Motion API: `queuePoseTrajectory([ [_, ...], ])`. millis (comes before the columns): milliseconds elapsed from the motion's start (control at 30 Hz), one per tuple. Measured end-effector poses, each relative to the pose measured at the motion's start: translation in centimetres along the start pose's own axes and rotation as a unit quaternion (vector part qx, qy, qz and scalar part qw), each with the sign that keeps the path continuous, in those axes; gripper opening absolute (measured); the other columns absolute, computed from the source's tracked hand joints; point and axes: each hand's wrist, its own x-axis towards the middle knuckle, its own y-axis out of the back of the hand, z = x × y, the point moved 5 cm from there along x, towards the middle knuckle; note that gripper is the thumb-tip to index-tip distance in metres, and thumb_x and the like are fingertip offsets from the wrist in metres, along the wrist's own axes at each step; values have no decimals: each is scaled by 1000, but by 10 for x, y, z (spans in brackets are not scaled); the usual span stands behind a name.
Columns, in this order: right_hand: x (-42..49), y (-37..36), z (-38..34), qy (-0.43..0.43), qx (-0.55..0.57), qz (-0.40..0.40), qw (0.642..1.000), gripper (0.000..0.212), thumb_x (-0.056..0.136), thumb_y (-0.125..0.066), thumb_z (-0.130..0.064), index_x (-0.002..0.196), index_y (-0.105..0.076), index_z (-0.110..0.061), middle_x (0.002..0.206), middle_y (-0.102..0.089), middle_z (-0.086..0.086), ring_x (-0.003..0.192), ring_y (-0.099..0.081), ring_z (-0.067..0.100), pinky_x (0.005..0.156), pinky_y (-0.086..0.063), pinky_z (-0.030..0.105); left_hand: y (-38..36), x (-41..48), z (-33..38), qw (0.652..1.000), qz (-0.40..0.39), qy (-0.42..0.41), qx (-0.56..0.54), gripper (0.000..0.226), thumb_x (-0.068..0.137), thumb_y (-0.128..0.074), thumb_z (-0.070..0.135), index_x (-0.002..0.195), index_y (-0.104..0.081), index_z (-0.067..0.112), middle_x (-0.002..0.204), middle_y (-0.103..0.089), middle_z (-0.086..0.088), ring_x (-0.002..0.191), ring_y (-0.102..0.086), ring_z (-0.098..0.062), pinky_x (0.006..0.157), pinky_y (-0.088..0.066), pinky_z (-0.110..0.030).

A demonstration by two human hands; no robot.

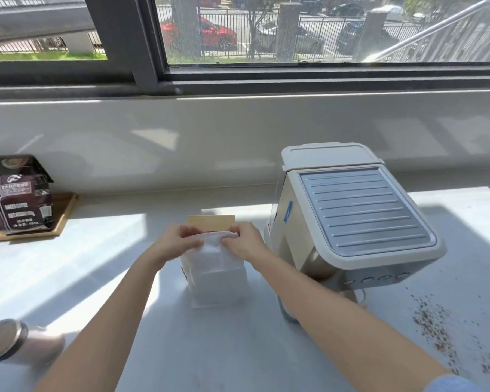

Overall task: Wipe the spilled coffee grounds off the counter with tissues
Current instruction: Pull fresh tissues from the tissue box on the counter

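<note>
A white tissue (pixel 214 263) hangs down over the front of a tissue box, whose wooden lid (pixel 211 218) shows just behind my fingers. My left hand (pixel 176 240) and my right hand (pixel 245 241) both pinch the tissue's top edge, one at each side, in the middle of the white counter (pixel 238 349). Brown coffee grounds (pixel 436 326) lie scattered on the counter at the lower right, in front of the coffee machine and apart from both hands.
A cream and grey coffee machine (pixel 354 213) stands right of the tissue box. A dark coffee bag (pixel 19 193) sits on a wooden tray (pixel 60 222) at the far left. A steel tumbler (pixel 9 339) lies at the lower left edge. A window sill runs behind.
</note>
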Motion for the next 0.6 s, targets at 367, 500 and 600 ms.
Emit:
queuePoseTrajectory([
  [367,17,-14,-1,63,-93,41,993,12,76,-57,-17,75,-59,-29,96,-54,-10,90,-54,14,69,-44,29,1,25,-13,984,100,-23,148,9,75,-65,14,71,-66,22,82,-59,2,80,-56,-18,71,-45,-32],
  [500,18,-18,4,96,-145,43,984,14,78,-56,-12,82,-63,-23,98,-61,-4,97,-51,17,66,-45,31,-4,28,-19,977,100,-45,182,10,77,-65,12,79,-67,22,96,-52,3,90,-54,-18,80,-43,-31],
  [600,19,-18,5,117,-163,50,978,12,81,-56,-12,88,-63,-20,103,-62,-3,100,-50,17,71,-48,35,-8,29,-21,974,112,-47,192,10,78,-63,14,81,-66,23,96,-50,4,93,-54,-17,83,-45,-36],
])
